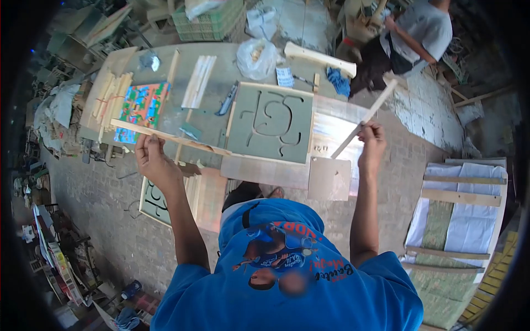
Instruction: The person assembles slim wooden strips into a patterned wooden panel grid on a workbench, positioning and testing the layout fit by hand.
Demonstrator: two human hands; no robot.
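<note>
My left hand is closed on one thin wooden strip, which slants down to the right over the table. In my right hand a second, paler wooden strip is pinched, its upper end pointing away to the right. Between my hands lies a grey-green panel with curved grooves cut into it and pale wood along its edges. The right end of the left strip overlaps the panel's lower left corner in this view. Below my right hand is a beige square plate.
On the table are a utility knife, a colourful printed board, bundled strips, white strips and a plastic bag. Another grooved panel leans below left. A person stands at the upper right.
</note>
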